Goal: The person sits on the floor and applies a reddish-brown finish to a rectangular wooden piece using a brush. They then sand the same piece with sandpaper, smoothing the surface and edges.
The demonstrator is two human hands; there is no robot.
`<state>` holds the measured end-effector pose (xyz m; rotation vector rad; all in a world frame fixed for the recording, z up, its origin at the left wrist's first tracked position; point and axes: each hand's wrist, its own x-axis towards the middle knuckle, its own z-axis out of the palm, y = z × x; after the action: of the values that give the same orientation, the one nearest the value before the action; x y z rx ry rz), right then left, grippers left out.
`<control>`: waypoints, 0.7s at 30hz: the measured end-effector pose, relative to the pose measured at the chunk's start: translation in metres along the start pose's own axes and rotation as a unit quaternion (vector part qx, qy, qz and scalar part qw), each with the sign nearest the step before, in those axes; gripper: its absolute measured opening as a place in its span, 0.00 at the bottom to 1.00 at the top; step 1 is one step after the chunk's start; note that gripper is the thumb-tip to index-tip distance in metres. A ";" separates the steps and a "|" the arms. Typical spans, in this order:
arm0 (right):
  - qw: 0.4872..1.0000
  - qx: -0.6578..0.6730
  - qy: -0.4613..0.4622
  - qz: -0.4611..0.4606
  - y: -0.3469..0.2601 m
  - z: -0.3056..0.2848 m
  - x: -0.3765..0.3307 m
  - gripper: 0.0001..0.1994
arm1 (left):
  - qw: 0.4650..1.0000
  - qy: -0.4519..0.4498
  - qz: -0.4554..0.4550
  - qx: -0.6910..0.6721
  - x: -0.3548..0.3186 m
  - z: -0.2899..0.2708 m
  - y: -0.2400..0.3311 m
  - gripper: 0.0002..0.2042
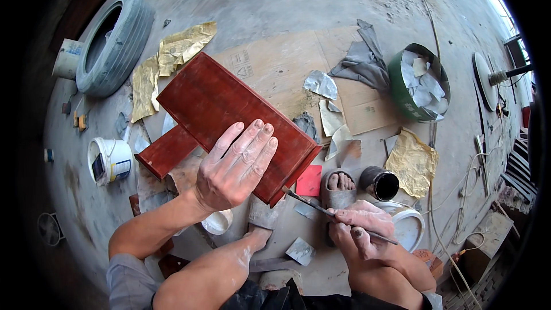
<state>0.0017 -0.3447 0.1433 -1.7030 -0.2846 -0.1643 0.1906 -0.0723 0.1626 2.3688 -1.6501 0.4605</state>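
My left hand (236, 166) lies flat, fingers spread, on a dark red lacquered wooden piece (221, 106) shaped like a board with side walls, steadying it above the floor. My right hand (363, 224) grips a thin brush (321, 209) like a pen. Its tip points at the lower right corner of the red piece, near a small red square sheet (310, 181). My foot in a grey sandal (340, 188) rests just right of that corner.
A flattened cardboard sheet (287, 63) covers the concrete floor. A tyre (112, 43) lies far left and a white tub (109, 161) sits left. A green bucket of scraps (420, 83), a black cup (380, 183), a white lid (408, 225), yellow papers and grey rags lie around.
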 end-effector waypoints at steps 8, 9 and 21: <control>0.999 0.008 -0.032 0.006 -0.004 0.000 0.002 0.13 | 1.000 0.004 -0.011 -0.005 0.000 0.002 0.001 0.22; 0.999 0.012 -0.040 0.004 -0.004 0.000 0.004 0.13 | 1.000 0.002 -0.012 -0.003 -0.002 0.002 0.001 0.22; 0.999 0.005 -0.033 0.002 0.001 0.000 0.003 0.14 | 1.000 -0.008 -0.019 -0.011 -0.004 0.004 0.001 0.22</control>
<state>0.0044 -0.3446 0.1434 -1.7003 -0.3317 -0.1033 0.1894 -0.0706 0.1575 2.3892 -1.6040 0.4158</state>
